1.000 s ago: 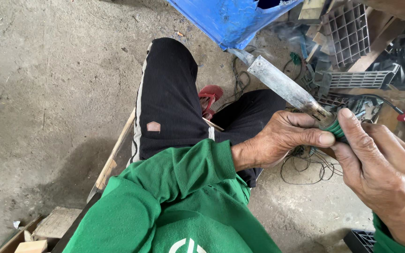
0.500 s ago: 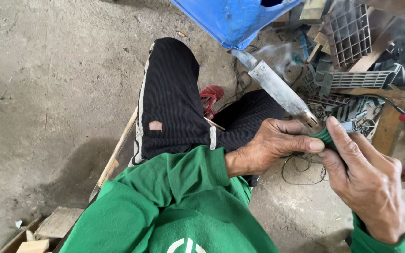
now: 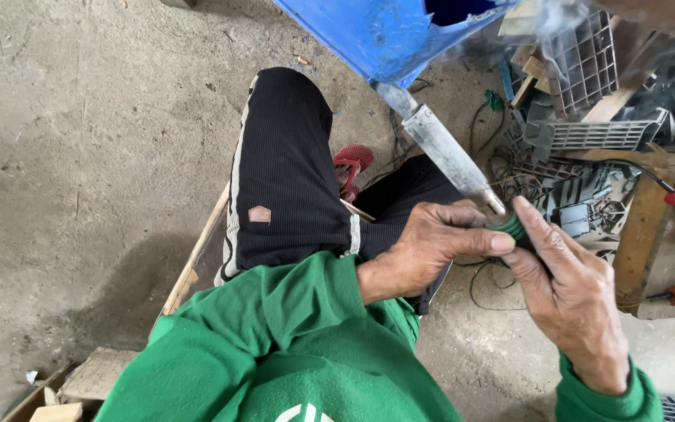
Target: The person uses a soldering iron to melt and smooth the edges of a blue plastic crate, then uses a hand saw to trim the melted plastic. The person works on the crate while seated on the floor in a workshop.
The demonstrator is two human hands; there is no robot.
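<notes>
Blue plastic tub (image 3: 400, 31) is seen at top, above a black-trousered knee (image 3: 287, 164). Grey plastic scrap (image 3: 587, 70) is heaped at right. A grey metal rod (image 3: 443, 152) is angled down to the hands. Right hand (image 3: 576, 301) is raised, fingers (image 3: 537, 234) pressed on a small green part (image 3: 512, 227). Left hand (image 3: 435, 246) is curled, thumb (image 3: 482, 242) pinched against the same part, at the rod's tip.
</notes>
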